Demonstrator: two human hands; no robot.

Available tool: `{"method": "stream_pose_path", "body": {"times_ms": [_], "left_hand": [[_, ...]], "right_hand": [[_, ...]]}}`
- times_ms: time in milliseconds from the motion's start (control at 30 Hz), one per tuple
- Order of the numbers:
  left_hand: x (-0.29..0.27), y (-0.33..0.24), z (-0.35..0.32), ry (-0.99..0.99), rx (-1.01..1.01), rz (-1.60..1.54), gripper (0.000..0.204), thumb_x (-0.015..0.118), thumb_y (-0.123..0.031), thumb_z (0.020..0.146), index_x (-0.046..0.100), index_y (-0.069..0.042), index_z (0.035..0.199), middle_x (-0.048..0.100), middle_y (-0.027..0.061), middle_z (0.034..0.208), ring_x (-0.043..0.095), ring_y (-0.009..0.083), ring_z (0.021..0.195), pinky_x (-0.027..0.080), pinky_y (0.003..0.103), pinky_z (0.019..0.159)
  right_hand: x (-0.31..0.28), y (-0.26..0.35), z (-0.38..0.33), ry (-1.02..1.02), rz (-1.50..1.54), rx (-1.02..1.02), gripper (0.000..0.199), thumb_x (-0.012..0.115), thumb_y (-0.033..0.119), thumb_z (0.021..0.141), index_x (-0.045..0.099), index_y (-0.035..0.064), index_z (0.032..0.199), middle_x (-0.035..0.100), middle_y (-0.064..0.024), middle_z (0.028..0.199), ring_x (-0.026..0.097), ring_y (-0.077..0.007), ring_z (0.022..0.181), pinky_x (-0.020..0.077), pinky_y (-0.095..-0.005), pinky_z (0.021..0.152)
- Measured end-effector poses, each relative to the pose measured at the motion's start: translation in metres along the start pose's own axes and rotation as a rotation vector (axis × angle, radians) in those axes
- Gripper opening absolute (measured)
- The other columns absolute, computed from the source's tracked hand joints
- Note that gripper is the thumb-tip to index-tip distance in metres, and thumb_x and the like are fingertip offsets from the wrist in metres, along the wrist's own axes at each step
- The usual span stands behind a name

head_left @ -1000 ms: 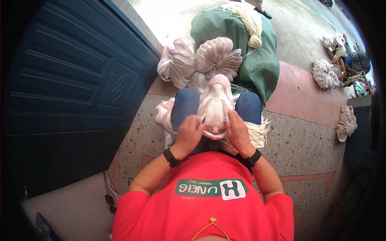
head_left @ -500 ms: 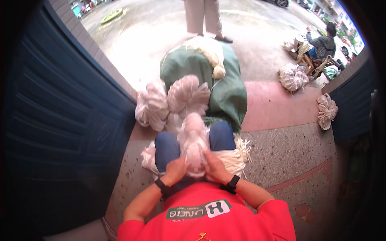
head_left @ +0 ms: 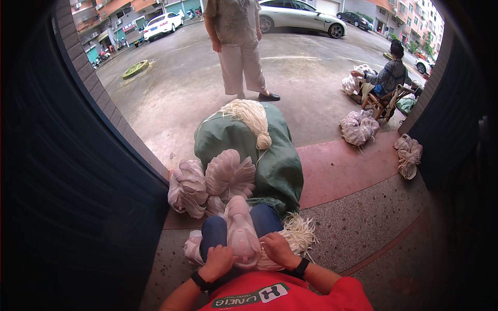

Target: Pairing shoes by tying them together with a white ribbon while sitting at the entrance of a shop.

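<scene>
A pale pink shoe upper (head_left: 243, 243) lies lengthwise in my lap, between my knees, its rounded opening toward me. My left hand (head_left: 219, 260) is closed at its left edge, fingertips against the pink material. On the other side my right hand (head_left: 277, 249) is curled by the right edge, thumb and fingers together. Whatever thin thing either hand pinches is too small to make out. Cream shoelaces (head_left: 298, 234) spread in a loose bunch beside my right thigh. More pink uppers (head_left: 193, 246) sit by my left thigh.
Ahead stands a large green sack (head_left: 280, 171), topped by a knotted bundle of cream laces (head_left: 248, 115). Clusters of uppers (head_left: 231, 173) lean against it. A person (head_left: 241, 57) stands beyond; another person (head_left: 389, 78) sits at right near more bundles (head_left: 359, 128). Dark doors (head_left: 104, 197) flank me.
My view has tilted up, showing more street and parked cars. My hands have drawn apart from the shoe upper's middle to its two sides. The upper stays in my lap.
</scene>
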State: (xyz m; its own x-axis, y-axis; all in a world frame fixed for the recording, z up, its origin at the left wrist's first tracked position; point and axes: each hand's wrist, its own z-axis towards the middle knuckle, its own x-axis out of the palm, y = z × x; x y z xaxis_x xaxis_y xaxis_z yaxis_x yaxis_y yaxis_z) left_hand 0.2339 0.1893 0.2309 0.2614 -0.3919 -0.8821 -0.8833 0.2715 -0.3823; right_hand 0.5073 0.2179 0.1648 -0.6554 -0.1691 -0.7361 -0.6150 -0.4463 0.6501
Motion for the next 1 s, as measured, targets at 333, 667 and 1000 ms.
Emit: {"method": "stream_pose_path", "body": {"times_ms": [333,667,1000], "left_hand": [[-0.056,-0.022,0.109,-0.152,0.236,-0.143,0.031,0.071,-0.031,0.093,0.073,-0.007,0.114,0.073,0.0208,0.092,0.072,0.0401,0.087,0.056,0.049,0.075],[0.015,-0.005,0.093,-0.021,0.193,-0.258,0.02,0.069,-0.021,0.093,0.076,-0.004,0.103,0.073,0.0204,0.094,0.07,0.0399,0.089,0.055,0.046,0.077],[0.065,-0.063,0.165,-0.064,0.515,-0.055,0.008,0.065,-0.009,0.083,0.072,-0.01,0.087,0.065,0.0086,0.086,0.059,0.0307,0.091,0.051,0.042,0.078]], "right_hand": [[-0.127,-0.093,0.195,-0.318,0.08,0.212,0.02,0.062,0.016,0.094,0.072,0.0058,0.108,0.071,-0.0217,0.102,0.069,-0.0391,0.096,0.0545,-0.0442,0.084],[-0.071,-0.071,0.036,0.16,0.211,0.007,0.015,0.069,0.011,0.09,0.072,0.0034,0.102,0.07,-0.0176,0.093,0.068,-0.0356,0.089,0.0544,-0.0425,0.08],[-0.079,-0.092,-0.021,0.103,0.235,0.225,0.011,0.073,0.014,0.087,0.074,0.0029,0.09,0.068,-0.0145,0.084,0.066,-0.0318,0.084,0.0519,-0.0417,0.078]]}}
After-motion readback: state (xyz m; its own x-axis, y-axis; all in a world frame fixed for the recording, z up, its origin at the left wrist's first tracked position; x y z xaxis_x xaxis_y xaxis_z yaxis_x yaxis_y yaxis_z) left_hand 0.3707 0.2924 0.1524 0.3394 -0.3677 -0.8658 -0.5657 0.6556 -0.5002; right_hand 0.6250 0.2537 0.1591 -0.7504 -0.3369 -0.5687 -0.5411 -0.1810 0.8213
